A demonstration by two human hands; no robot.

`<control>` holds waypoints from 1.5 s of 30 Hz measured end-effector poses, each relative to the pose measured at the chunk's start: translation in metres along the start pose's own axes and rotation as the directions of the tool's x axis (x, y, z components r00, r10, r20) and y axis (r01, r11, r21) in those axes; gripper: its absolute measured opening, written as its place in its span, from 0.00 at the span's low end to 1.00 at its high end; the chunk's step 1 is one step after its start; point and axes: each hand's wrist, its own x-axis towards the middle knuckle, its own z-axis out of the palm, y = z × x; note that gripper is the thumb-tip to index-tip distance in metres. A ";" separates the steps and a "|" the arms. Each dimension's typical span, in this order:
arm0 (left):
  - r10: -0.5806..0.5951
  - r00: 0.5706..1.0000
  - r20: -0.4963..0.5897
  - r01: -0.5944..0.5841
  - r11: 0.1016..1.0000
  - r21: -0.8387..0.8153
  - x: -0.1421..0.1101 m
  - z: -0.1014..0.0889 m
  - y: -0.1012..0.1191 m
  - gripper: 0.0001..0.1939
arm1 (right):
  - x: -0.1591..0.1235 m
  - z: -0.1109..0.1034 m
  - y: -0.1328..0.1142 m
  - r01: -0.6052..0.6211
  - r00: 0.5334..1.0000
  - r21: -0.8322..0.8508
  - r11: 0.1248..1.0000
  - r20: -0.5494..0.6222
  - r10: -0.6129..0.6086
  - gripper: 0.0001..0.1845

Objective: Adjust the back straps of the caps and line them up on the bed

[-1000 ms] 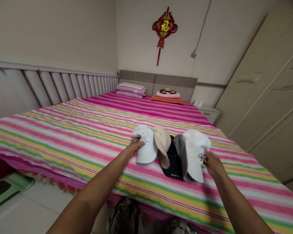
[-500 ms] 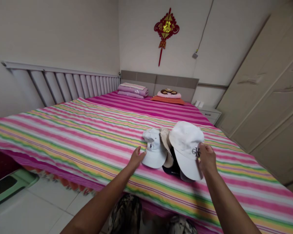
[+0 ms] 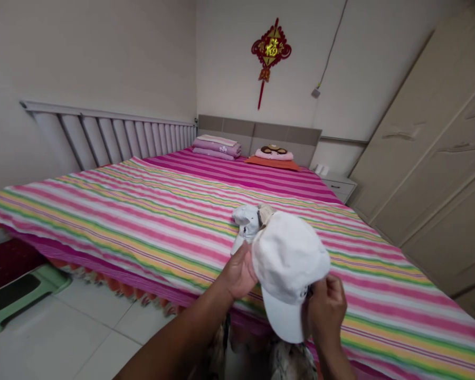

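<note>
My right hand [image 3: 328,306] is closed on the side of a white baseball cap [image 3: 291,258], near the brim. The cap is raised above the bed's near edge, brim pointing down toward me, its dark lettering mostly covered. At the cap's left edge, my left hand [image 3: 239,272] is open with the palm turned toward it; some of its fingers are hidden. Behind them, a small white cap [image 3: 246,219] with a dark emblem lies on the striped bedspread [image 3: 150,227]. A beige hat [image 3: 266,214] shows beside it, largely hidden by the raised cap.
Folded purple bedding [image 3: 217,149] and a pink pillow [image 3: 275,153] lie by the headboard [image 3: 229,126]. A white nightstand [image 3: 338,186] and a wardrobe [image 3: 419,174] stand to the right. A green stool [image 3: 49,279] is on the tiled floor at left.
My right hand has lifted the white baseball cap off the other hats and brought it nearer to me. My left hand has moved right, from the small cap to the raised one.
</note>
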 end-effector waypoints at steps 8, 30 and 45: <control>-0.020 1.000 0.015 0.018 0.994 0.106 -0.023 -0.006 0.016 0.21 | 0.002 -0.047 0.005 0.157 0.963 -0.133 0.979 0.239 -0.123 0.18; -0.353 0.931 -0.090 0.339 0.749 0.568 -0.047 0.023 0.031 0.15 | -0.017 0.000 -0.068 -0.351 0.466 0.141 0.926 0.884 0.042 0.18; -0.196 0.978 -0.067 0.207 0.917 0.341 -0.053 0.020 0.021 0.14 | -0.030 0.009 -0.069 -0.615 0.536 0.294 0.731 0.836 0.115 0.14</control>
